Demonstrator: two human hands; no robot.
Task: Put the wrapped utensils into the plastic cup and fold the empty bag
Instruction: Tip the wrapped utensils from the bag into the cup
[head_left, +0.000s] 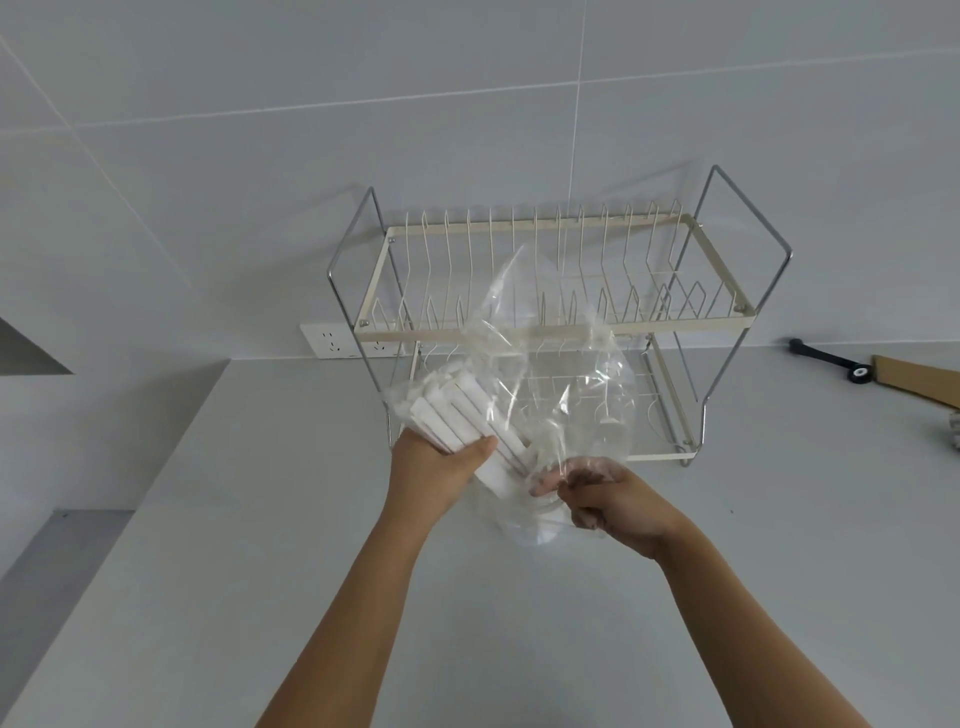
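Observation:
A bundle of white paper-wrapped utensils (462, 415) sits in my left hand (441, 473), gripped near its lower end and held up over the grey counter. A clear plastic bag (561, 364) billows around and behind the bundle. Its lower edge is pinched in my right hand (613, 501), and film drapes over those fingers. Below my right hand a clear plastic cup (530, 530) shows faintly through the film; its outline is hard to tell from the bag.
A two-tier wire dish rack (545, 327) stands against the tiled wall right behind the bag. A wall socket (332, 340) sits to the rack's left. Far right on the counter lie a black tool (826, 358) and brown cardboard (919, 379). The counter's left edge (156, 493) drops off.

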